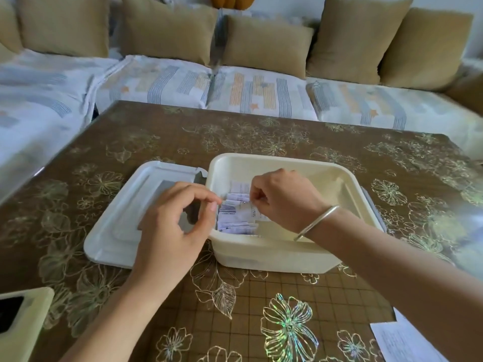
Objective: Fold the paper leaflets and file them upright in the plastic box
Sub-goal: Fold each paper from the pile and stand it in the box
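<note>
Pinching a leaflet (257, 212) with unreadable print, right hand (283, 199); left hand (177, 220) loosely spread.

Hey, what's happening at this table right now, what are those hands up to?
A person is filing folded paper leaflets into an open cream plastic box on a floral-covered table. The right hand, with a silver bangle on its wrist, reaches into the box and pinches a leaflet among those standing at the left end. The left hand hovers at the box's left rim, fingers curled, holding nothing visible. The lid lies beside the box, and more paper sheets wait at the near right corner.
</note>
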`<state>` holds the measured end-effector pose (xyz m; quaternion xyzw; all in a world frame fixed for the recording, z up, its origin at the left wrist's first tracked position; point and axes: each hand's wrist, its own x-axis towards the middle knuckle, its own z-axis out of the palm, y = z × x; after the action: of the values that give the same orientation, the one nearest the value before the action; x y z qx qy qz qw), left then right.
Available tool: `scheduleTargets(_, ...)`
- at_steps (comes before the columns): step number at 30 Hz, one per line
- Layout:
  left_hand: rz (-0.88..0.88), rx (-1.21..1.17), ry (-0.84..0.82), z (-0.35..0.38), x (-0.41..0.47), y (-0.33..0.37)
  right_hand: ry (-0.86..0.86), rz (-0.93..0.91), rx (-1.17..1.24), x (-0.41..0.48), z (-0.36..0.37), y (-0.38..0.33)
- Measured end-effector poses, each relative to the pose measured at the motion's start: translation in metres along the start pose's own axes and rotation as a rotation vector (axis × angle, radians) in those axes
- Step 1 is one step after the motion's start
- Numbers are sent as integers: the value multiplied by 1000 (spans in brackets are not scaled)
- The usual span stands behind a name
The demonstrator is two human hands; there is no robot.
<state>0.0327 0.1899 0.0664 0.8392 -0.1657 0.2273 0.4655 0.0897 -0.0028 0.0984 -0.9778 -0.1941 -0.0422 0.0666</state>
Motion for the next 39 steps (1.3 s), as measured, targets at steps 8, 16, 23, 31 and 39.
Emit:
scheduleTargets(8, 43, -15, 3, 1, 0, -3, -97, -9, -71, 6, 3, -13)
scheduleTargets(16, 58, -10, 10, 1, 0, -6, -185, -87, -73, 13, 11, -21)
scheduleTargets(23, 49, -8, 2, 1, 1, -6, -233, -68, 78, 20, 21, -15)
scheduleTargets(31, 70, 104, 159, -10, -2, 26, -3, -30, 193, 5, -19, -2)
scheduleTargets(39, 189, -73, -10, 40, -66, 81, 491, 243, 435, -148, -40, 24)
